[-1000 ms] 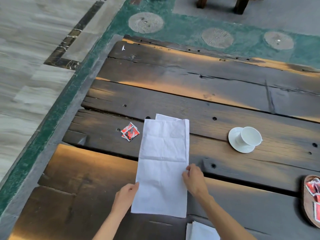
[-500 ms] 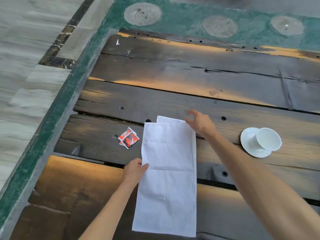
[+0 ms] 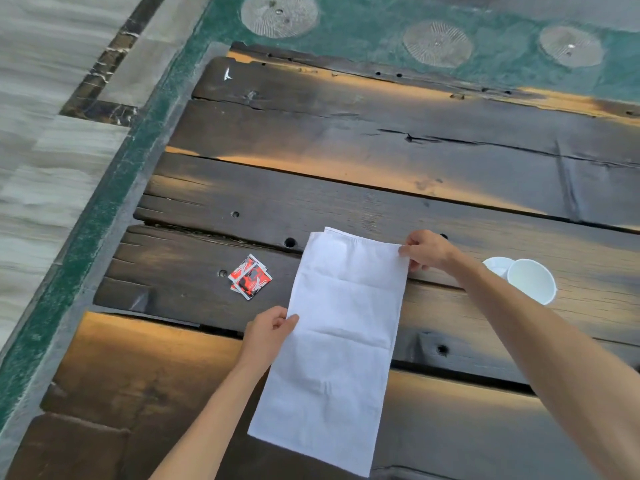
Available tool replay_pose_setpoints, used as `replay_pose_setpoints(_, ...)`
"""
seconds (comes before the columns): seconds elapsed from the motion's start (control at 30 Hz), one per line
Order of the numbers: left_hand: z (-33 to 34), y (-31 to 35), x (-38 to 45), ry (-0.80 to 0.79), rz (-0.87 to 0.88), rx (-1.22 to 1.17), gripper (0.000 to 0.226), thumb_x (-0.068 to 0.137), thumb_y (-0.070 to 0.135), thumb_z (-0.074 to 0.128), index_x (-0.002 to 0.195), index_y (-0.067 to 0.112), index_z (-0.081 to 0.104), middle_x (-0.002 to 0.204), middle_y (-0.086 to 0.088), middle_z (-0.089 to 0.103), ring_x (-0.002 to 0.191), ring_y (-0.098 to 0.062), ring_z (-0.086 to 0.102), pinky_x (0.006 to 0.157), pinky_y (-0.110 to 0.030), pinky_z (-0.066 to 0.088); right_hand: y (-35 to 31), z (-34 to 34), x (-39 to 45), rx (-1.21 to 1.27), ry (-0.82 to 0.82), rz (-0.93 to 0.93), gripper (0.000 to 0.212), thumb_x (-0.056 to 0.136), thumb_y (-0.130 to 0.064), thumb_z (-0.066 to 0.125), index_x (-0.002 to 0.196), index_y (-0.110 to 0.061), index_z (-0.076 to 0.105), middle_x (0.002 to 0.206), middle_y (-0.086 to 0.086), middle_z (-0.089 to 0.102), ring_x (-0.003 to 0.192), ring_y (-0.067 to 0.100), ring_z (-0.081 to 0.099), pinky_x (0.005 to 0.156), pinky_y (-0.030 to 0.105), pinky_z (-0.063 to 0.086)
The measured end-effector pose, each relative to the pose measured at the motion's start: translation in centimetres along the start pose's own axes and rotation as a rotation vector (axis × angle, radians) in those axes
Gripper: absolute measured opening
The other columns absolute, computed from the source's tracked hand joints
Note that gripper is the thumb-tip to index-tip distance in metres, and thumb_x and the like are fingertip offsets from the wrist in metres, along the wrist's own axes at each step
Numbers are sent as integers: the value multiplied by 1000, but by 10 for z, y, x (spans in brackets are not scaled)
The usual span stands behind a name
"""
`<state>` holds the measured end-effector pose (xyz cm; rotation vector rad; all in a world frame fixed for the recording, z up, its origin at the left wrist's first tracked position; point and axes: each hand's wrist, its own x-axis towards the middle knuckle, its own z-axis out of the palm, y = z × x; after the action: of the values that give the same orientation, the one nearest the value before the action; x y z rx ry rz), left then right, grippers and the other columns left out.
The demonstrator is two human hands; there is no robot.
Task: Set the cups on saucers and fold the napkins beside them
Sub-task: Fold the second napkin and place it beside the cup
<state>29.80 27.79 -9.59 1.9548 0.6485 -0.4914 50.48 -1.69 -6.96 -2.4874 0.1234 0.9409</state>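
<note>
One dark plank table [image 3: 381, 133] filled most of the view, its boards cracked, bolt-holed and streaked with orange light. Beyond its far edge ran green flooring [image 3: 346, 32] set with three round ribbed discs; pale striped tiles lay to the left.

White napkin [image 3: 339, 341], folded into a long strip, lay flat near the middle of the table, running from the near edge away from the person, with crease lines across it. A second layer peeked out at its far left corner.

Right hand [image 3: 427, 251] was at the far right corner of the napkin, fingers closed narrowly, pinching that corner. Left hand [image 3: 268, 332] was at the napkin's left edge about midway along, thumb on top and fingers curled, gripping the edge.

White cup [image 3: 531, 280] sat on a white saucer [image 3: 497, 265] to the right of the napkin, well apart from it, partly hidden behind the right forearm. The cup appeared to lean toward the camera; I could not tell whether it stood true.

Red, black and white sachets [image 3: 250, 280] lay in a small stack just left of the napkin, not touching it. Their printing was too small to read.
</note>
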Motion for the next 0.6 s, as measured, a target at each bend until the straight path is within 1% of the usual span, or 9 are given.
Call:
replay_pose_setpoints(0.07,7,7,4,-47,-24,14,26,94,33,63,90,8,66,82,-9,68,76,-15,55,68,-30,39,13,1,-1,42,5,29,24,87,-34,62,79,-13,53,73,6,69,57,15,66,52,26,51)
replay_pose_setpoints(0.13,14,11,7,-61,-31,42,19,94,28,64,103,12,67,91,0,69,86,-16,61,75,-30,46,25,6,-3,97,35,79,24,90,-36,58,82,-13,53,79,8,70,61,16,68,55,29,55)
replay_pose_setpoints(0.23,18,8,8,-66,20,102,25,93,19,64,117,13,65,105,-3,70,94,-20,62,86,-33,49,39,18,-13,182,200,134,14,92,-26,50,87,-13,51,83,12,71,71,25,71,70,41,59)
replay_pose_setpoints(0.3,21,2,5,-44,85,206,30,93,14,62,123,11,63,110,-5,62,94,-21,58,85,-30,45,42,28,-24,263,293,176,19,90,-28,50,87,-9,52,77,15,71,72,31,70,74,46,59)
replay_pose_setpoints(0.37,25,-4,-1,-4,150,252,31,94,8,59,125,9,63,107,-3,52,89,-17,52,79,-22,37,43,44,-42,259,297,190,38,89,-36,54,75,-1,61,66,14,70,69,33,69,67,40,57)
replay_pose_setpoints(0.4,28,-6,-4,10,172,259,31,94,6,57,125,8,63,107,-2,49,89,-16,50,78,-20,34,43,55,-51,218,262,181,43,88,-40,56,67,-3,63,62,10,69,68,31,68,60,34,53)
replay_pose_setpoints(0.47,33,-8,-6,20,185,274,30,96,5,55,124,6,63,106,-1,48,92,-16,50,79,-18,32,44,82,-69,163,191,171,36,86,-44,59,68,-14,64,65,-2,66,72,26,64,55,28,42)
replay_pose_setpoints(0.53,35,-5,-5,22,185,302,27,97,8,55,121,5,65,103,-1,49,93,-18,51,78,-21,33,46,105,-83,174,169,197,28,88,-40,55,85,-13,63,82,1,65,81,27,61,63,31,43)
replay_pose_setpoints(0.6,35,0,-1,45,172,296,22,96,12,57,114,6,67,97,-3,52,89,-21,51,76,-26,35,48,120,-92,203,217,248,22,89,-31,48,78,-13,55,82,6,62,73,26,57,58,31,41)
